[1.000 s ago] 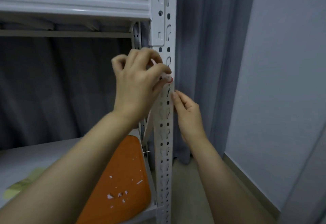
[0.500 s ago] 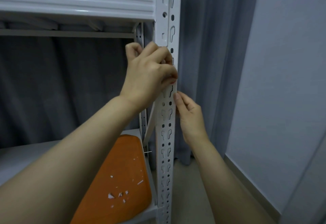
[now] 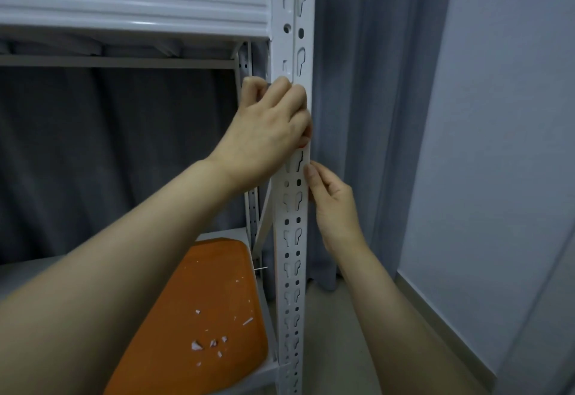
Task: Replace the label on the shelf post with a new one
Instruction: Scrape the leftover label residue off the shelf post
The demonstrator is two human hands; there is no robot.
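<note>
1. Head view: a grey curtain (image 3: 93, 152) hangs behind the rack, and a pale wall (image 3: 504, 114) fills the right side.
2. The white rack's top beam (image 3: 133, 5) meets the post (image 3: 292, 239), which stands upright and is slotted all the way down.
3. An orange tray (image 3: 217, 273) lies on the lower shelf (image 3: 228, 233), just left of the post. It holds a scatter of small white scraps (image 3: 196, 345), most of them near its front end.
4. My left hand (image 3: 273, 124) is on the post's front below the beam. Its fingers are curled tight down over the label's top end, and the thumb is hidden.
5. My right hand (image 3: 334, 204) sits lower at the post's right edge. Its thumb tip is on the front edge and its fingers are tucked round behind, gripping the post narrowly.
6. The label (image 3: 306, 159) is on the post's front between my hands. I can see only a pale strip of it; the rest is under my left fingers.
</note>
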